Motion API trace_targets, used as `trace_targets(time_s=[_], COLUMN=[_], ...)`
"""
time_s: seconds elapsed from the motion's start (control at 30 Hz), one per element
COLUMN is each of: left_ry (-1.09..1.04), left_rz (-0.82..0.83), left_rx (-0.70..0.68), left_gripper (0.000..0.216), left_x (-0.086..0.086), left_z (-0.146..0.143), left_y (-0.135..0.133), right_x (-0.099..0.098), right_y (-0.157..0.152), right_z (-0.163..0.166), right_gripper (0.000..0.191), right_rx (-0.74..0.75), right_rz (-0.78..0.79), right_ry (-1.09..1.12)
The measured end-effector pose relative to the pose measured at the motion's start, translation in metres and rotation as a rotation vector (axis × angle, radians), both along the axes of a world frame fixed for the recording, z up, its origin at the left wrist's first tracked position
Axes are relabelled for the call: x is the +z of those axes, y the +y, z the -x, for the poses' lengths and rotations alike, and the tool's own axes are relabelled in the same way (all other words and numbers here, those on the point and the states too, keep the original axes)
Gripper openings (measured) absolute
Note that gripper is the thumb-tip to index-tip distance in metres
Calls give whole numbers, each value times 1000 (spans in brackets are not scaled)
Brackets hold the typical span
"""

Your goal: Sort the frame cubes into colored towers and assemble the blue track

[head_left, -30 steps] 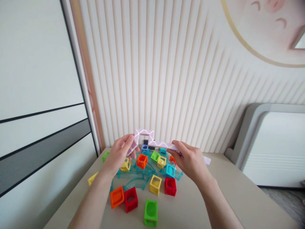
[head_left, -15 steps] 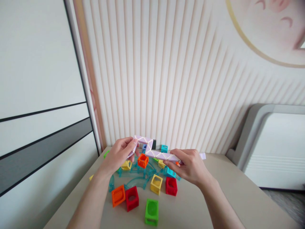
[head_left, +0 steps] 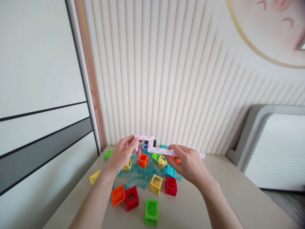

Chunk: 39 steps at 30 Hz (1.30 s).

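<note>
The right hand (head_left: pixel 188 163) has come up a little in the last half second, and the snake (head_left: pixel 154 149) it shares with the left hand (head_left: pixel 122 153) now runs flatter, its kink tighter. Far left, a yellow cube (head_left: pixel 94 176) and a green cube (head_left: pixel 108 155) lie near the left edge of the table (head_left: pixel 238 197). The left hand's fingers are closed on the snake's bent end. The right hand pinches the straight run, whose tip pokes out past the knuckles. The snake hangs in the air over a heap of cubes and clear track (head_left: pixel 137 182) — an orange cube (head_left: pixel 143 160) sits right beneath it, and others are half hidden behind the hands. Between the forearms lie a red cube (head_left: pixel 132 198) and a tall green block (head_left: pixel 151 212). The slatted wall (head_left: pixel 166 79) stands close behind the heap. Right of the right forearm the tabletop runs broad to its edge — a white unit (head_left: pixel 274 152) stands beyond.
</note>
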State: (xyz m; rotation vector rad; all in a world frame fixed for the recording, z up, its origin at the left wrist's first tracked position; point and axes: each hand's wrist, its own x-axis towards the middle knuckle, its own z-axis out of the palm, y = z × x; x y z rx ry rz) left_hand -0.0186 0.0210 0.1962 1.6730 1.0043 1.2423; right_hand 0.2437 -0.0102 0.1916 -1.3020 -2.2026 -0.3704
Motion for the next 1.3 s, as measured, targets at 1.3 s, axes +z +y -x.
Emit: trace_targets(time_s=[1.3], left_ry=[1044], left_rz=[-795], left_rx=[183], left_gripper=[20], left_x=[-18], left_z=[-35], left_y=[1], right_x=[7], right_y=[-9], right_z=[7], right_gripper=[55], right_rx=[-31], right_rz=[502], right_ry=[163])
